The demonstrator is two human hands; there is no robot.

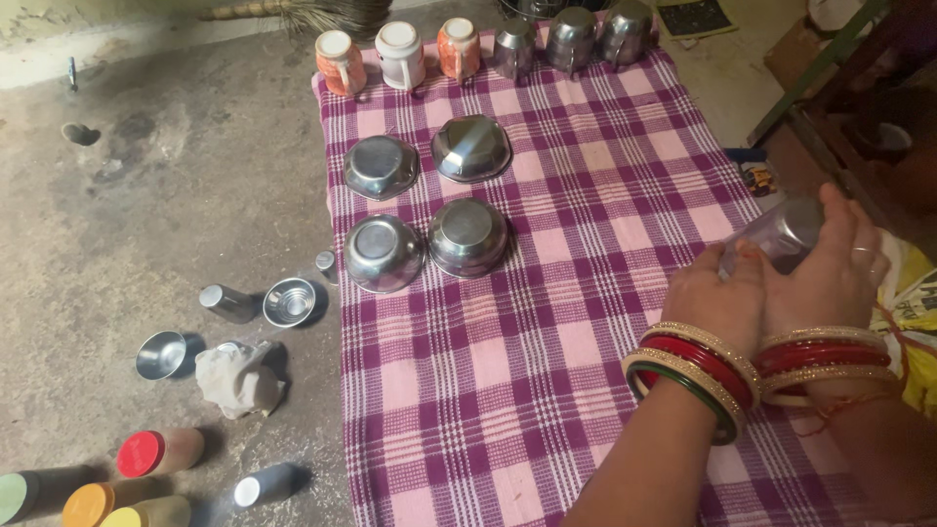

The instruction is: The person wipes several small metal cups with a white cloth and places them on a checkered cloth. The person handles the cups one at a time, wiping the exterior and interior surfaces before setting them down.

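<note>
On the bare floor at the far left lie capped jars (156,451), a crumpled rag (237,379) and a few small steel cups (289,302); next comes the checked cloth (488,390), where four steel bowls (426,205) rest upside down in a square and a row of mugs (400,54) and steel tumblers (571,39) stands along the far edge; at the right edge of the cloth both hands meet around one steel tumbler (781,232), held tilted above the cloth, well apart from the bowls; the left hand (717,298) grips its lower end with fingers curled, the right hand (839,268) wraps the upper part; the work looks like wiping or turning the tumbler, and it seems best done with one hand steadying while the other moves, kept low over the cloth in case the steel slips.
</note>
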